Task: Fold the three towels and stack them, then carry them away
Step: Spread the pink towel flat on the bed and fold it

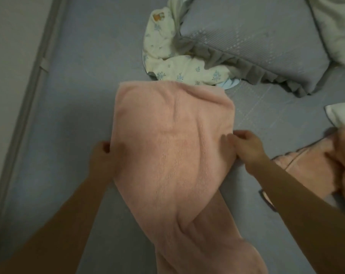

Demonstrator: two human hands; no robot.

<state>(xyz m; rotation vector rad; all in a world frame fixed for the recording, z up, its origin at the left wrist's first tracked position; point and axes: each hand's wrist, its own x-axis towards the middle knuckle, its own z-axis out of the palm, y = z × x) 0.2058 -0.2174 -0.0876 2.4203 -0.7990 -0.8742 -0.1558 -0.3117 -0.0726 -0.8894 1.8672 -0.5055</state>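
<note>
Your pink towel (pixel 173 155) stretches lengthwise across the grey bed (pixel 78 95), your left hand (pixel 102 155) pinching its left edge and your right hand (pixel 244 147) pinching its right. Another pink towel (pixel 314 169) lies crumpled just right of your right arm.

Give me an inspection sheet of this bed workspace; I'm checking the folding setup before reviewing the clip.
Surface: grey bed sheet, mostly flat, wall edge along the left.
Job's things: pink towel spread lengthwise, near end trailing toward the person; a second pink towel crumpled at the right. A third cannot be confirmed.
Clutter: floral cream cloth bunched beyond the towel's far end; grey ruffled pillow; pale bedding top right; white cloth at the right edge.
Grippers: left hand grips the towel's left edge; right hand pinches its right edge.
Cables: nothing seen.
Surroundings: pale wall at left.
</note>
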